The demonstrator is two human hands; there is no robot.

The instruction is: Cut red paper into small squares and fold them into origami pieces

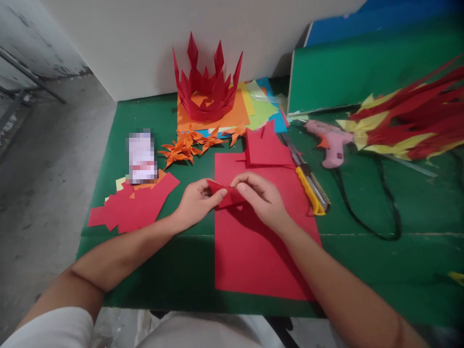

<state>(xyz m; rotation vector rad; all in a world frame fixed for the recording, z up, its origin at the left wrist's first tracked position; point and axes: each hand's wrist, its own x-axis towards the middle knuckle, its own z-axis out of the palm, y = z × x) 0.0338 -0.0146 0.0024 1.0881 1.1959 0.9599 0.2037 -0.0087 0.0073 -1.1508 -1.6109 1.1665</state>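
Observation:
A small folded piece of red paper (225, 197) is held between both hands, above a large red sheet (261, 261) on the green table. My left hand (201, 198) pinches its left end, thumb on top. With thumb and bent fingers, my right hand (259, 193) grips the right end and partly hides it. Just beyond the hands lies a stack of red paper pieces (268, 147). A yellow utility knife (310, 188) rests along the right edge of the large sheet, close to my right hand.
A red folded-paper crown (206, 96) stands on coloured sheets at the back. Orange paper flowers (184, 147) lie before it. Left are red scraps (134, 208) and a blurred phone-like object (142, 157). Right are a pink glue gun (330, 142), its black cord (362, 232), and red-yellow paper strips (409, 116).

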